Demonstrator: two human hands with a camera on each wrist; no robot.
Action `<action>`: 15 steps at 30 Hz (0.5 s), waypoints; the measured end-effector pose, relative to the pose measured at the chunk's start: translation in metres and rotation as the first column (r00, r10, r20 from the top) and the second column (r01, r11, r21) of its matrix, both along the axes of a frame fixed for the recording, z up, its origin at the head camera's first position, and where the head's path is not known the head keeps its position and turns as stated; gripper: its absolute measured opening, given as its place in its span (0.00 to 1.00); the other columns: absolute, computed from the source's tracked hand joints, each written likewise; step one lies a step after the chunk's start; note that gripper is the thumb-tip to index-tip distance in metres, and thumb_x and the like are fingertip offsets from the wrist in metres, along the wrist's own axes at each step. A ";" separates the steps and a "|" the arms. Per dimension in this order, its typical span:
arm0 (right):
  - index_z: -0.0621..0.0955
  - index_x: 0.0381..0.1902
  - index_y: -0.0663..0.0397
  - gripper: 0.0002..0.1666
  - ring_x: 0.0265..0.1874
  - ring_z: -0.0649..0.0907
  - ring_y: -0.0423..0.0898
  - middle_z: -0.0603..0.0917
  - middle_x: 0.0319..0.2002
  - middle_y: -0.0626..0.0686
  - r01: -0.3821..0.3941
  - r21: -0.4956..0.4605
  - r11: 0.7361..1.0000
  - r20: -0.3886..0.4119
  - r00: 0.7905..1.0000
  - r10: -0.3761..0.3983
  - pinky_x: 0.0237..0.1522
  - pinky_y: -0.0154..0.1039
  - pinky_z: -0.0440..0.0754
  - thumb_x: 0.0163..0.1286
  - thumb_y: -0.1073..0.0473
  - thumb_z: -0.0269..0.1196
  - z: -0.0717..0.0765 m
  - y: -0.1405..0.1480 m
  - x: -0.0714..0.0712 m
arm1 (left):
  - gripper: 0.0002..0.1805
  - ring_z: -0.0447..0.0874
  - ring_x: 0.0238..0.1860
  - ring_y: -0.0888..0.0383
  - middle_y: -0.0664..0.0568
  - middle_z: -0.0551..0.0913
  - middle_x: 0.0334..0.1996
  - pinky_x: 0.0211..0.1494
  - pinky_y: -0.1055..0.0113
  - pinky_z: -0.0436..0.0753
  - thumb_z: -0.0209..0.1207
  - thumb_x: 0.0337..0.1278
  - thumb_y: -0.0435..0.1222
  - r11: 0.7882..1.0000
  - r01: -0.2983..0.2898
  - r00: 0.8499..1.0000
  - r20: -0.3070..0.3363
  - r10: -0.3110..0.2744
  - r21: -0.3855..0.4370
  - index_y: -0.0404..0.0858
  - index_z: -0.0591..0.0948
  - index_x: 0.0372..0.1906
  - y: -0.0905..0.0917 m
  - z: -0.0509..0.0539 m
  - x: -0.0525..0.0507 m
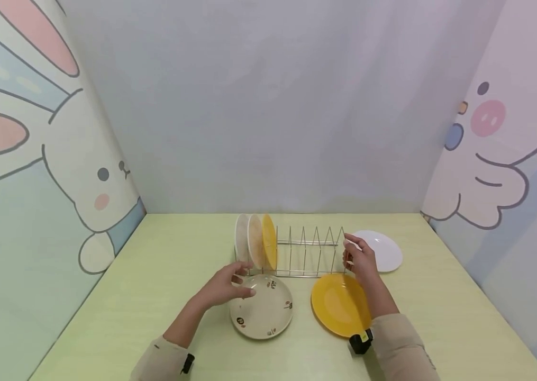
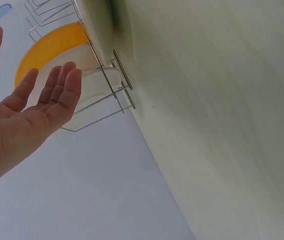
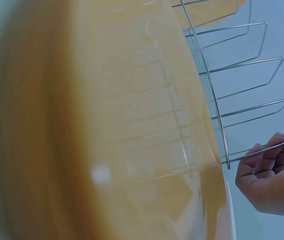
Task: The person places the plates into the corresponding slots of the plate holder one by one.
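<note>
A wire dish rack point(image 1: 303, 274) stands at the back of the table. Its left end holds a white plate point(image 1: 240, 238), a second pale plate point(image 1: 255, 246) and a yellow plate point(image 1: 270, 246), all on edge. My right hand point(image 1: 360, 257) grips the rack's right end wire; in the right wrist view the fingers point(image 3: 267, 162) curl at that wire. Beside the rack's left front corner is my left hand point(image 1: 224, 284), fingers spread and holding nothing. Its thumb hovers over a cream plate with small brown prints point(image 1: 261, 312). In the left wrist view the palm point(image 2: 27, 117) faces the rack.
Another yellow plate point(image 1: 337, 304) lies flat in front of the rack's right half, near the right forearm. Behind the right hand lies a white plate point(image 1: 383, 251). A plain wall point(image 1: 282, 132) rises behind the table, and side panels point(image 1: 101, 211) carry cartoon animals.
</note>
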State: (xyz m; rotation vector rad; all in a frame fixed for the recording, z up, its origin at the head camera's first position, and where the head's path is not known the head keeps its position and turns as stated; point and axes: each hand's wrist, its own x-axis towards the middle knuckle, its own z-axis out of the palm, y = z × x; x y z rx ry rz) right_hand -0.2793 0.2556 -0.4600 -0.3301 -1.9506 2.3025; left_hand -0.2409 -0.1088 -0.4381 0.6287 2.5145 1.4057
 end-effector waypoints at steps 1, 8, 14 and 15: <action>0.69 0.62 0.54 0.24 0.19 0.71 0.44 0.71 0.21 0.49 -0.001 0.000 1.000 -0.002 1.000 0.001 0.25 0.37 0.72 0.71 0.54 0.54 0.000 0.000 0.000 | 0.35 0.73 0.49 0.42 0.38 0.73 0.52 0.43 0.55 0.77 0.69 0.46 0.40 1.000 0.016 1.000 0.010 -0.016 -0.013 0.35 0.70 0.61 -0.003 -0.001 -0.001; 0.69 0.62 0.54 0.24 0.19 0.71 0.44 0.72 0.21 0.49 -0.001 -0.007 1.000 -0.010 1.000 0.001 0.25 0.37 0.72 0.70 0.54 0.55 -0.002 0.000 -0.001 | 0.35 0.71 0.51 0.39 0.38 0.71 0.55 0.47 0.51 0.76 0.69 0.46 0.39 0.994 0.097 0.993 0.078 -0.093 -0.046 0.34 0.70 0.61 -0.019 -0.003 -0.008; 0.71 0.58 0.49 0.20 0.19 0.71 0.44 0.71 0.22 0.50 0.005 0.001 1.000 -0.003 1.000 -0.005 0.25 0.37 0.73 0.70 0.54 0.55 -0.002 0.000 -0.001 | 0.37 0.74 0.48 0.43 0.39 0.71 0.53 0.41 0.52 0.78 0.70 0.44 0.38 0.991 0.125 0.976 0.184 -0.114 -0.050 0.34 0.69 0.62 -0.029 -0.008 -0.014; 0.71 0.58 0.49 0.20 0.19 0.71 0.44 0.71 0.22 0.50 0.007 0.004 1.000 -0.001 1.000 -0.007 0.25 0.37 0.73 0.70 0.54 0.55 -0.002 0.000 0.000 | 0.37 0.75 0.46 0.45 0.39 0.71 0.52 0.39 0.53 0.79 0.70 0.44 0.37 0.991 0.126 0.971 0.212 -0.113 -0.050 0.35 0.69 0.62 -0.030 -0.010 -0.016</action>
